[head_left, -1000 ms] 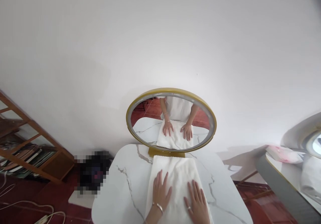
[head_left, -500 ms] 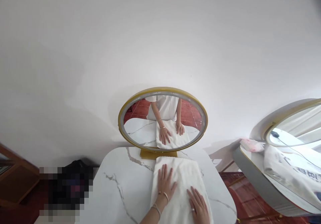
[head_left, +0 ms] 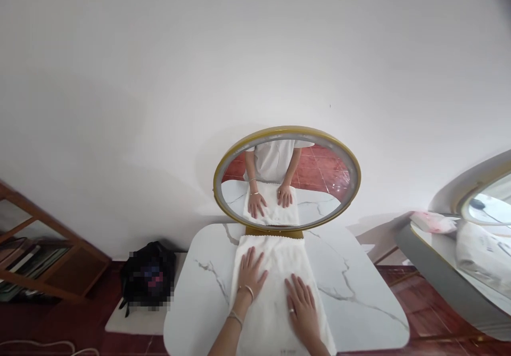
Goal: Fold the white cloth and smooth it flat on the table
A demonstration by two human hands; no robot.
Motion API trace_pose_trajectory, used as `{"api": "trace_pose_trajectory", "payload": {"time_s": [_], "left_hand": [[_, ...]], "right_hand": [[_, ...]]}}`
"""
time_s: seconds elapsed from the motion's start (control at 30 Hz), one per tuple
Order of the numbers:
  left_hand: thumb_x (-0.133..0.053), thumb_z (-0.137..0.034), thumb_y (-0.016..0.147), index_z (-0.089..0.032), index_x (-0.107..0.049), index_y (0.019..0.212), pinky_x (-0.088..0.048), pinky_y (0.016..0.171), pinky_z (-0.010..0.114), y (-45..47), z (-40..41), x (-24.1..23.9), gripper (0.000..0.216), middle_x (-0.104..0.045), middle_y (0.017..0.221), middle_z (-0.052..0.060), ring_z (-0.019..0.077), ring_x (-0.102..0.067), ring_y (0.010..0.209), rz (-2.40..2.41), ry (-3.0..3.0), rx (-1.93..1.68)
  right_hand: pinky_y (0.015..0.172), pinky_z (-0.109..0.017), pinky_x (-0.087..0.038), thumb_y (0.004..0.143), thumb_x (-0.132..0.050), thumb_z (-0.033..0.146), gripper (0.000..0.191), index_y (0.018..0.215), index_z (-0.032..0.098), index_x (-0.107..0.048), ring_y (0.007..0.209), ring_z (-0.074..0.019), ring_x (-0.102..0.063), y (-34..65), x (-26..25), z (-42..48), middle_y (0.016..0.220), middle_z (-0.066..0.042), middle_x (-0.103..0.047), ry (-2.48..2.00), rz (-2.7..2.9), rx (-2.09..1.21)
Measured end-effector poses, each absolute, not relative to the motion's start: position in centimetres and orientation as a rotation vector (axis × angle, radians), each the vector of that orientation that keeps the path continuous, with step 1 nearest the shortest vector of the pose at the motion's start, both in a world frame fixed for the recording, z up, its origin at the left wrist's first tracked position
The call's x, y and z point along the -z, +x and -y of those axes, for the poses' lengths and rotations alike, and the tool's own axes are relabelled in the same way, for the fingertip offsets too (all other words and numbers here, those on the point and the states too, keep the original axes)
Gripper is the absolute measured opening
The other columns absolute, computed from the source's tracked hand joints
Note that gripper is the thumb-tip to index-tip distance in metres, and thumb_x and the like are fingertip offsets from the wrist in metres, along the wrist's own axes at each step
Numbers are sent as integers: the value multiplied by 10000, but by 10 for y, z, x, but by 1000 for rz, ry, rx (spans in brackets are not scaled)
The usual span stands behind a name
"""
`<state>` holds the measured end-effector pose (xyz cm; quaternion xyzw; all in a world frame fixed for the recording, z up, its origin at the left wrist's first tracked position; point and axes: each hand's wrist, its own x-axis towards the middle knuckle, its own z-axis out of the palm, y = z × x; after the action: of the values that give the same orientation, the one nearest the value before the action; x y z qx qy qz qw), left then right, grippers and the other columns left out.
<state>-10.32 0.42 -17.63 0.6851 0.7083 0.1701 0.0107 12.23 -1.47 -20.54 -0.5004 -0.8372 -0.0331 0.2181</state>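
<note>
A white towel (head_left: 275, 263) lies spread on the marble-patterned white table (head_left: 351, 281), its far scalloped edge close to the mirror's base. My left hand (head_left: 251, 276) rests flat on the towel's left side, fingers spread, with bracelets at the wrist. On the right part of the towel my right hand (head_left: 302, 300) also lies flat with fingers stretched out, a ring on one finger. Neither hand grips the cloth. Small faint print shows at the towel's near edge.
A gold-rimmed oval mirror (head_left: 287, 185) stands at the table's back against the wall, reflecting both hands. To the right is another table (head_left: 451, 271) with a plastic packet (head_left: 433, 222) and a white cloth (head_left: 485, 252). A black bag (head_left: 136, 279) and wooden shelf (head_left: 75, 271) are at left.
The view has shifted left, so the table and mirror sit further right in the picture. Both hands stay flat on the towel, which now sits further left on the table.
</note>
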Motion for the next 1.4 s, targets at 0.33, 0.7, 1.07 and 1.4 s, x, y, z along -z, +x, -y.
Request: {"api": "trace_pose_trajectory", "payload": {"time_s": [0.33, 0.7, 1.07, 1.4], "left_hand": [[-446, -429, 884, -309, -397, 1395, -221, 1128, 445, -210, 30, 170, 527, -296, 1521, 55, 230, -247, 1403, -2337, 2126, -426], [-405, -360, 907, -241, -416, 1392, -235, 1130, 438, -214, 21, 175, 499, -280, 1524, 98, 243, -235, 1407, -2656, 1800, -514], [-438, -383, 889, -230, -395, 1405, -227, 1130, 448, -249, 0, 170, 540, -250, 1530, 116, 257, -217, 1413, -2701, 1775, -479], [-444, -406, 877, -249, -424, 1388, -233, 1125, 448, -294, -31, 177, 535, -294, 1516, 88, 259, -256, 1400, -2719, 1753, -462]], "right_hand": [[1079, -432, -336, 896, -455, 346, 642, 1479, 320, -188, 1375, -241, -297, 45, 194, 37, 1519, 15, -247, -1155, 2538, -230], [1104, -462, -282, 914, -402, 324, 793, 1476, 167, 136, 1402, -269, -214, -13, 189, -40, 1533, -103, -180, -1201, 2428, -72], [1132, -457, -218, 930, -327, 312, 710, 1487, 117, 69, 1423, -241, -143, -54, 184, -54, 1541, -101, -162, -1142, 2409, 39], [1119, -538, -191, 915, -352, 438, 609, 1400, 72, -396, 1374, -332, -269, -119, 193, -105, 1468, -147, -343, -1245, 2563, -169]]}}
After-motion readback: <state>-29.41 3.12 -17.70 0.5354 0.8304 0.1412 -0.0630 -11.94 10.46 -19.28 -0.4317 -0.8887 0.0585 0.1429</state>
